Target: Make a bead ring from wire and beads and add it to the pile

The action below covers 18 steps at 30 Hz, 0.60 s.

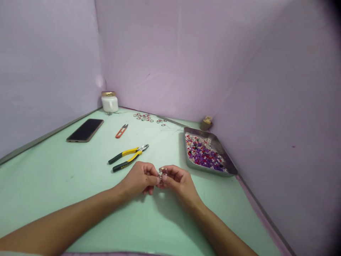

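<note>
Both hands meet over the middle of the table, pinching a small beaded ring (160,174) of clear and pale beads between them. My left hand (144,177) grips its left side between thumb and forefinger. On the other side, my right hand (178,179) holds it with thumb and curled fingers. Fingers partly hide the ring, so its full shape and any thread cannot be made out. Just beyond my left hand lie pliers (129,158) with yellow and black handles, jaws pointing away to the right.
A metal tray (213,173) of mixed purple, red and white beads stands at right. Orange thread snips (122,131) and a phone (85,130) lie at left. Several beaded rings (144,117) sit at the back, near a white jar (110,104) and small pot (206,123). Walls enclose the table.
</note>
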{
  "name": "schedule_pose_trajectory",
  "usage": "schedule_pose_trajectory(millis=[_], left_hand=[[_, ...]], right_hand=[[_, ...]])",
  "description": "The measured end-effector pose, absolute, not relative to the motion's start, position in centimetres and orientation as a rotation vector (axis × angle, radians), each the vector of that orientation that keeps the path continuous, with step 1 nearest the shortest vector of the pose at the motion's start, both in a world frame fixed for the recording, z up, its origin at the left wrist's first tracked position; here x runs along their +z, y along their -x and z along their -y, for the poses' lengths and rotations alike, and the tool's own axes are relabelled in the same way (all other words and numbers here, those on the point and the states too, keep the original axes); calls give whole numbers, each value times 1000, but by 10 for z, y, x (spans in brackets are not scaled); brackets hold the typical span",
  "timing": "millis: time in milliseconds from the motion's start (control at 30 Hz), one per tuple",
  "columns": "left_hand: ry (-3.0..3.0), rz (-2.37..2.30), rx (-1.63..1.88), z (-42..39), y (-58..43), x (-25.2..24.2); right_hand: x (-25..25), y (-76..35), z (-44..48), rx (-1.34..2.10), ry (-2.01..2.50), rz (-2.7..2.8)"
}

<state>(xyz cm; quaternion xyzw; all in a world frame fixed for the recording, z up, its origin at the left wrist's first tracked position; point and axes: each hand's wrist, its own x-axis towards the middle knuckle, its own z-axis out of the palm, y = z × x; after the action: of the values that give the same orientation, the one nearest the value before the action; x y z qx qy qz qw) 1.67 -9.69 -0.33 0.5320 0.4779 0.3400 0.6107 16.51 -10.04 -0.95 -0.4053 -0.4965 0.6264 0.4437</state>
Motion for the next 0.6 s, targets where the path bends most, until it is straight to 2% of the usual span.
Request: schedule_pose_trajectory(millis=[600], left_hand=[[-1094, -988, 846, 96, -17, -4]], right_hand=[[-17, -167, 97, 1538, 901, 1193]])
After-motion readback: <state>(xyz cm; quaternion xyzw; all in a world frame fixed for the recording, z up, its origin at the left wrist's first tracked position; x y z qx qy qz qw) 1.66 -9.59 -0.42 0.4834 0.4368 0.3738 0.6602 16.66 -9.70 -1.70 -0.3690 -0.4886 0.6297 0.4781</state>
